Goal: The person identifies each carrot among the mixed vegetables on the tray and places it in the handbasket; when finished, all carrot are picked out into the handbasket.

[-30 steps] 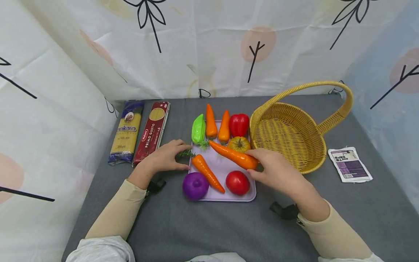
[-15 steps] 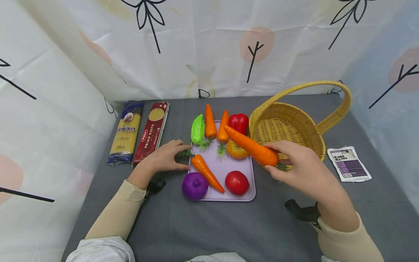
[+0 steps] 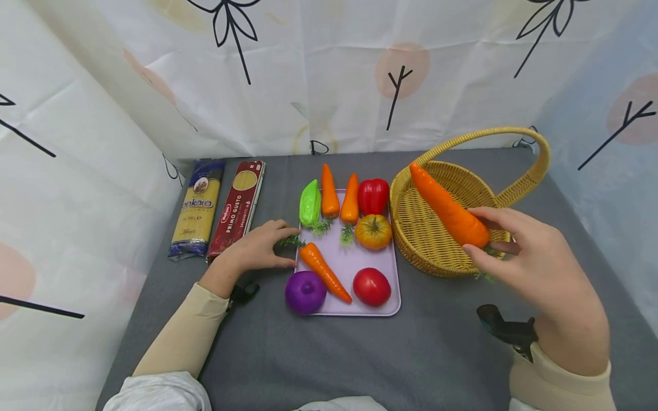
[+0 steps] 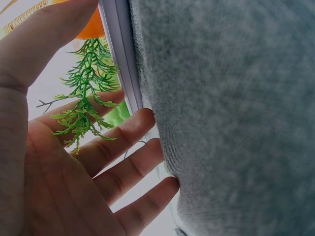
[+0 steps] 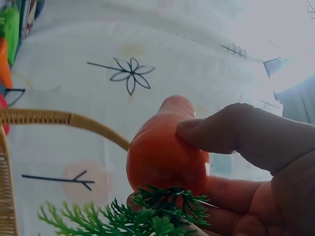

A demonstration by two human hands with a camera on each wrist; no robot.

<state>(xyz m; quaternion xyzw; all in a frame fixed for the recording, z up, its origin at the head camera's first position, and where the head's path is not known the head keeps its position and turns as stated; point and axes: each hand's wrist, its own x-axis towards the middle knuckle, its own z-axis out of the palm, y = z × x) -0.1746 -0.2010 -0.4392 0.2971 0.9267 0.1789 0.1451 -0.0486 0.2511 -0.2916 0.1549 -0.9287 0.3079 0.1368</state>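
My right hand (image 3: 540, 265) holds an orange carrot (image 3: 449, 208) near its thick end, tip pointing up and left, over the wicker basket (image 3: 411, 245). In the right wrist view the thumb (image 5: 216, 130) presses on the carrot's (image 5: 165, 152) side, green leaves (image 5: 147, 216) hanging below. My left hand (image 3: 259, 245) lies at the left edge of the lilac tray (image 3: 380, 308), its fingers relaxed beside the leafy top (image 4: 86, 88) of another carrot (image 3: 326, 271). On the tray are also a purple onion-like vegetable (image 3: 305, 292), a tomato (image 3: 372, 287) and a small yellow-orange pumpkin (image 3: 373, 232).
Two more carrots (image 3: 330, 194), a green pepper (image 3: 310, 204) and a red bell pepper (image 3: 373, 196) lie at the tray's back. Two spaghetti packs (image 3: 237, 208) are at the left. The basket's tall handle (image 3: 540, 162) arches up; a white-and-purple packet lies to its right.
My right hand has lifted the carrot off the tray area and carried it right, over the basket, uncovering the pumpkin. The left hand has stayed at the tray's edge.
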